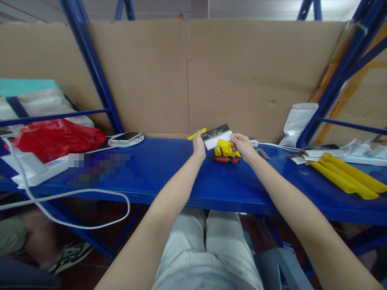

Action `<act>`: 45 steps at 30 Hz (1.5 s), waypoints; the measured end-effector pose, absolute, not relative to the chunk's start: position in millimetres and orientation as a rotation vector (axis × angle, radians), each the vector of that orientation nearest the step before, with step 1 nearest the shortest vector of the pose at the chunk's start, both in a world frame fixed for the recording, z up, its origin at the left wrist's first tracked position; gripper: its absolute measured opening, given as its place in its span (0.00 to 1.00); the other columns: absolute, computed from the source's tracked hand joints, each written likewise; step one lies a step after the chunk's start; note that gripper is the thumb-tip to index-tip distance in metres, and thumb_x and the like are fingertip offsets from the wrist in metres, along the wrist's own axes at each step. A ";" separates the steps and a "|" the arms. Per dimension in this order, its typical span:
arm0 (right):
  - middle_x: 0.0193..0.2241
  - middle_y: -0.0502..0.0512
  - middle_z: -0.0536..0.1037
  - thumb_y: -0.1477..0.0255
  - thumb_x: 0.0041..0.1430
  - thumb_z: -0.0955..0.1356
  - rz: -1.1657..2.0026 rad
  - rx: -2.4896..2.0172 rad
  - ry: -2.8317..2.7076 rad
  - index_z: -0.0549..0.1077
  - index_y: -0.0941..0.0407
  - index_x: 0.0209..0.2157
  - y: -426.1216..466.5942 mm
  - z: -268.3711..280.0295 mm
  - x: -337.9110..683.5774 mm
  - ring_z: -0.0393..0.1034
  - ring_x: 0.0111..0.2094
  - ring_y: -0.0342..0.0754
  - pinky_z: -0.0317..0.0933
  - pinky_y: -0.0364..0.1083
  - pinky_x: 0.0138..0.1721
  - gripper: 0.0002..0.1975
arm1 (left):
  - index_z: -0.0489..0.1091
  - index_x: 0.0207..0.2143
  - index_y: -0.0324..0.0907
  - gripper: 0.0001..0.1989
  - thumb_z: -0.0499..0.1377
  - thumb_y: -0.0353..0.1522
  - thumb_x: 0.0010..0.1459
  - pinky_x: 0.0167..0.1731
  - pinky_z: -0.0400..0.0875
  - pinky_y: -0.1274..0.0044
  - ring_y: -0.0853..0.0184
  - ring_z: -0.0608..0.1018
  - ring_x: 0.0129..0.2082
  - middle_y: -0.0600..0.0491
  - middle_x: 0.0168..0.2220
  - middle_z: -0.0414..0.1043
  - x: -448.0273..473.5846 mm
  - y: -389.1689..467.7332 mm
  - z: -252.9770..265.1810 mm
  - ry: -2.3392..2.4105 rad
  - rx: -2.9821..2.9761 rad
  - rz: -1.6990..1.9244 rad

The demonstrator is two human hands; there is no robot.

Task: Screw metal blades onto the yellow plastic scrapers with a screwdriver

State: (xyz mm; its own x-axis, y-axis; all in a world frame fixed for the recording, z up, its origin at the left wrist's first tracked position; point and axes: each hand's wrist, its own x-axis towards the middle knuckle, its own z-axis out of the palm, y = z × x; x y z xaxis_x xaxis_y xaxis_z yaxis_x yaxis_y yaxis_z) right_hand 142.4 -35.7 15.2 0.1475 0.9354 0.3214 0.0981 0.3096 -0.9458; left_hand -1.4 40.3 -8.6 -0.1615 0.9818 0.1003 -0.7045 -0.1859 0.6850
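Blue table (160, 169) — card (215, 137) held up.
Left hand (198, 145) and right hand (242, 146) pinch its edges — yellow pieces (224, 145) just below, work seemingly unfinished.

Workshop, apparently: blue rack posts (92, 60), worktop (157, 169), cardboard partition (242, 72).

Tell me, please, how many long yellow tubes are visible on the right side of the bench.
3, side by side on the blue bench: a left tube, a middle tube and a right tube. More may be hidden underneath.
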 end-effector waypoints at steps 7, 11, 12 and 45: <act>0.11 0.42 0.59 0.66 0.63 0.67 0.804 -1.026 -1.273 0.60 0.56 0.19 -33.3 14.9 147.3 0.52 0.11 0.35 0.48 0.36 0.13 0.21 | 0.68 0.34 0.42 0.03 0.58 0.27 0.57 0.27 0.71 0.80 0.75 0.71 0.21 0.59 0.25 0.66 -8.6 25.3 -0.6 0.818 0.595 1.742; 0.11 0.42 0.58 0.64 0.63 0.67 0.788 -1.017 -1.285 0.59 0.55 0.19 -33.6 12.5 144.9 0.51 0.12 0.35 0.48 0.36 0.14 0.21 | 0.68 0.38 0.41 0.10 0.57 0.23 0.54 0.28 0.70 0.80 0.75 0.71 0.22 0.58 0.28 0.66 -4.8 23.0 -0.8 0.899 0.679 1.729; 0.11 0.42 0.58 0.64 0.62 0.67 0.788 -1.016 -1.291 0.60 0.55 0.19 -33.8 12.0 144.0 0.51 0.12 0.35 0.48 0.36 0.14 0.21 | 0.68 0.40 0.41 0.11 0.57 0.23 0.53 0.29 0.70 0.80 0.74 0.71 0.23 0.58 0.28 0.67 -3.9 23.6 -1.4 0.914 0.694 1.719; 0.14 0.46 0.61 0.82 0.54 0.62 0.415 -1.498 -0.638 0.69 0.56 0.27 32.9 6.2 249.1 0.54 0.14 0.40 0.50 0.40 0.14 0.09 | 0.67 0.42 0.42 0.22 0.55 0.24 0.41 0.23 0.66 0.76 0.70 0.71 0.21 0.56 0.27 0.66 5.4 -3.5 -1.1 0.895 0.837 1.363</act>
